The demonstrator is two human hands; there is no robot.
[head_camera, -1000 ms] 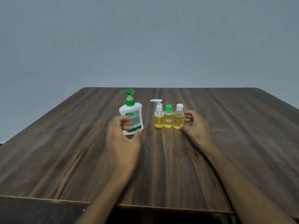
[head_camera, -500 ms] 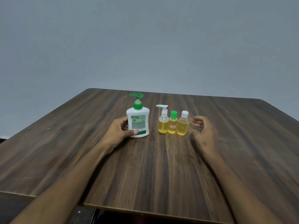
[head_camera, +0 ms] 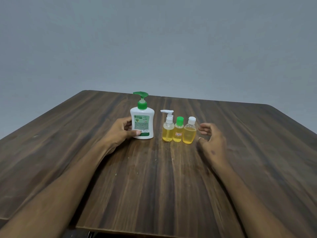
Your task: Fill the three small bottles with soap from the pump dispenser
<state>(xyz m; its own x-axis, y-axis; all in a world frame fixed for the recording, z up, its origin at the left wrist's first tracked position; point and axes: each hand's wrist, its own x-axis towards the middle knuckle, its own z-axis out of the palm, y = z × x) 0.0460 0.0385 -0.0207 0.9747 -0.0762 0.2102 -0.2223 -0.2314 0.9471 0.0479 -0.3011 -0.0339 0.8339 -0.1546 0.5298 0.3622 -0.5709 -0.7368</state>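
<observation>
A grey wall [head_camera: 154, 40] is filling the upper half of the frame, and below it a dark wood-grain surface [head_camera: 154, 186] is spreading across the lower half. Two bare forearms are reaching in from the bottom corners. The left hand [head_camera: 120, 133] is gripping the white pump dispenser [head_camera: 142, 124] at centre frame, thumb pressing on its lower front and fingers curling round its left side; the dispenser is standing upright with its green pump head pointing left. The right hand [head_camera: 211, 140] is hovering just right of the bottles, fingers loosely curved and spread, holding nothing. Right of the dispenser, three small bottles are standing in a tight row, each showing yellow liquid: a pump-top bottle [head_camera: 168, 129], a green-capped bottle [head_camera: 178, 131], and a white-capped bottle [head_camera: 189, 133] nearest the right hand.
</observation>
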